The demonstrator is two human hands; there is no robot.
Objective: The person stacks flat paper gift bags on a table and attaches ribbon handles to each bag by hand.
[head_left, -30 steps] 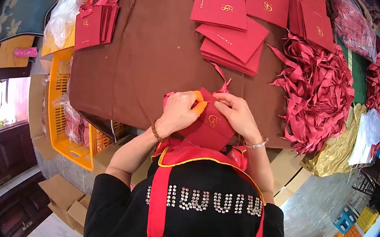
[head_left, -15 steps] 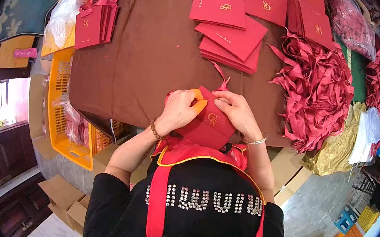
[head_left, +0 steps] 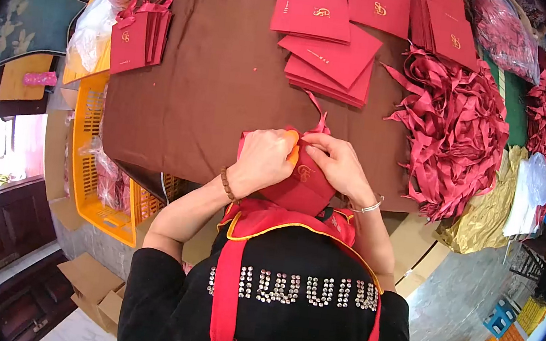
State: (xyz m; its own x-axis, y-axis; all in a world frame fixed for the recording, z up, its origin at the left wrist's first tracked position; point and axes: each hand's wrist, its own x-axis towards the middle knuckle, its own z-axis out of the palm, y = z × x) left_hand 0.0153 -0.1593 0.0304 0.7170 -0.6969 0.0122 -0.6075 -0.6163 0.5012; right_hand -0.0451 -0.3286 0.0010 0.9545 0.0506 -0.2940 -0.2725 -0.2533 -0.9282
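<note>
A small red paper bag (head_left: 303,197) with a gold logo is held at the table's near edge, against my apron. My left hand (head_left: 265,159), with orange covers on its fingertips, is closed on the bag's upper left part. My right hand (head_left: 339,168) pinches at the bag's top edge, where a red ribbon (head_left: 319,116) runs up from the fingertips onto the cloth. The two hands' fingertips nearly meet, and they hide the spot where ribbon and bag join.
Flat red bags (head_left: 329,59) lie stacked ahead on the brown cloth (head_left: 202,81). To the right is a heap of red ribbons (head_left: 449,133). Bags with ribbon handles (head_left: 138,37) stand at the left, above a yellow crate (head_left: 97,208). Cardboard boxes (head_left: 91,278) sit on the floor.
My left hand has turned and its fingers have curled in closer to the right fingertips. The right hand stays nearly in place at the bag's top.
</note>
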